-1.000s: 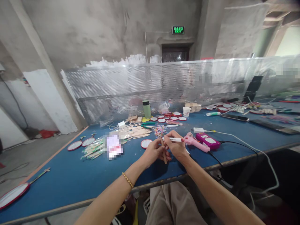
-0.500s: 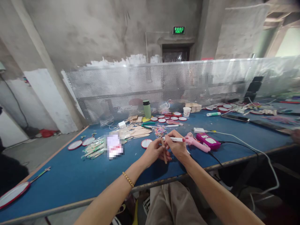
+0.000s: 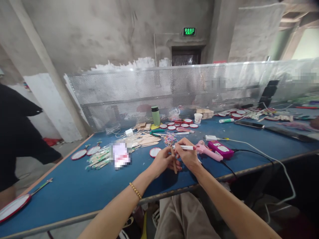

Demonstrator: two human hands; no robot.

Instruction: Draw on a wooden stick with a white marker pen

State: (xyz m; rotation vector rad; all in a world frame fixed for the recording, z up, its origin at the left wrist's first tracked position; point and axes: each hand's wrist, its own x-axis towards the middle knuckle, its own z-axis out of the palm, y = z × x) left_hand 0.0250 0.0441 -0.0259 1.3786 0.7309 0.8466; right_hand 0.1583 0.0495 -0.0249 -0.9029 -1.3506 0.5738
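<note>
At far left, a person (image 3: 20, 132) emerges; the marker (image 3: 185, 147) stays put.

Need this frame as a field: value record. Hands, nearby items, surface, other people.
left_hand: left hand grips thin wooden stick
right_hand: right hand holds white pen with red end; tip by the stick, contact unclear
right_of_hands: pink glue gun, purple box
left_of_hands: red-rimmed white disc
beyond_hands: multicoloured pile, green bottle
surface: blue tabletop
other_people: person in dark clothes, left edge of view
</note>
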